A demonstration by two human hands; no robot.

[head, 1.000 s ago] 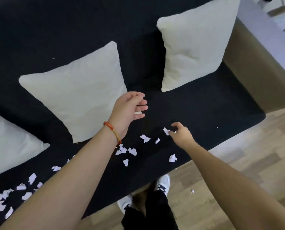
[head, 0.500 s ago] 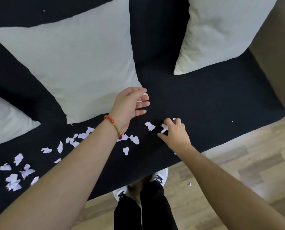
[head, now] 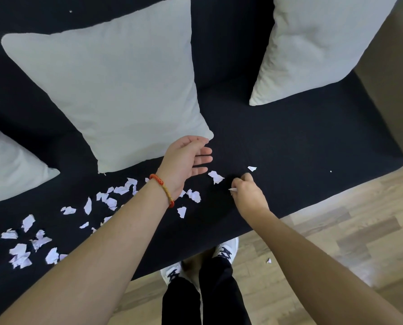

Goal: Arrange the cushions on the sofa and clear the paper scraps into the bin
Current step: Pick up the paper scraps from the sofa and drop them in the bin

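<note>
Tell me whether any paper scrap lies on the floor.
Yes, one small scrap lies on the wooden floor beside the shoes, off the sofa.

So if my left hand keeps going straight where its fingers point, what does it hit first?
Probably nothing soon: the left hand points right across bare dark sofa seat, passing above the nearest paper scrap. Its height over the seat is unclear.

One view only, head-worn, taken from above and aimed steeply down and forward. The sofa (head: 301, 146) seat is seen close, filling most of the frame; floor (head: 336, 242) is seen at lower right. Both forearms enter from the bottom edge. Wide-angle bending is noted at the edges, so the sofa's true outline is probably distorted.
</note>
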